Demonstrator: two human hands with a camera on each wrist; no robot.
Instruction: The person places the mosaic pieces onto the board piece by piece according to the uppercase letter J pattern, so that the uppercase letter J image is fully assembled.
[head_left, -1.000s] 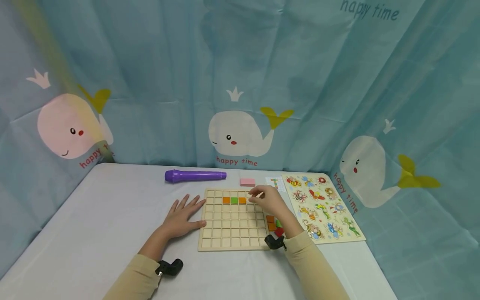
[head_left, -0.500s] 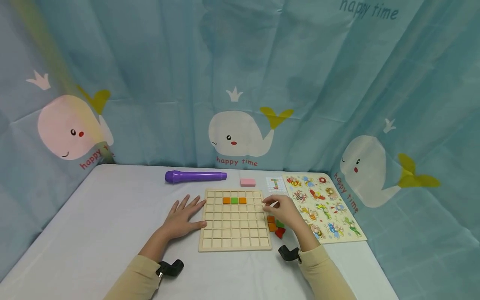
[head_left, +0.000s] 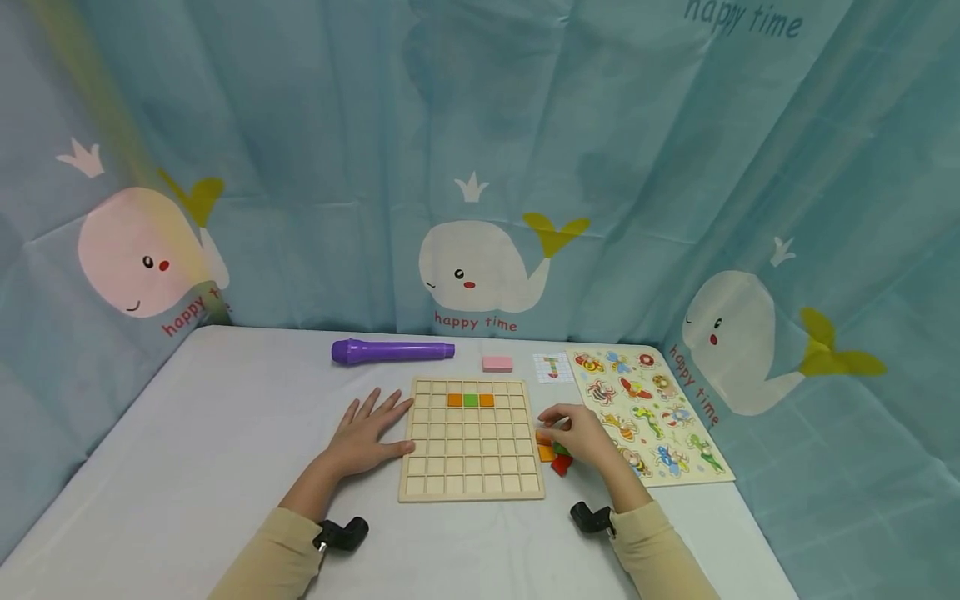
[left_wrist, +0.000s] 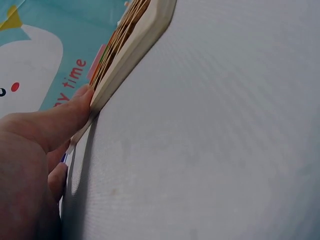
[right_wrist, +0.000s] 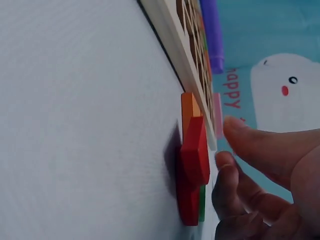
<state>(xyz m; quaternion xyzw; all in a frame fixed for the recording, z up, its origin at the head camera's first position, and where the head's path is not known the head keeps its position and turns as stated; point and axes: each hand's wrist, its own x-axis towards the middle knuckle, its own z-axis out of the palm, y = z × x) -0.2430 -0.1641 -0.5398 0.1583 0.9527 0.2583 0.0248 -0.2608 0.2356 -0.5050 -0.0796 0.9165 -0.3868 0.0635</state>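
A wooden grid board [head_left: 471,454] lies on the table. Three square tiles sit side by side in its second row from the back: an orange one, a green tile [head_left: 471,400] and another orange one. My left hand [head_left: 360,437] rests flat with spread fingers, its thumb and fingertips touching the board's left edge. Just off the right edge is a small pile of loose tiles, with orange, green and a red tile [right_wrist: 194,155] showing. Over this pile hovers my right hand [head_left: 577,433], fingers bent and thumb apart from them; no tile shows between them in the right wrist view.
A purple stick shaped like a microphone [head_left: 393,351] and a pink block [head_left: 497,364] lie behind the board. Near the back right are a printed pattern card [head_left: 552,367] and an animal puzzle board [head_left: 651,417]. Behind the table hangs a blue whale curtain [head_left: 480,167].
My right hand has drawn back from the board's second row, moving right and nearer to me, to the loose tiles. The left hand and the placed tiles have stayed put.
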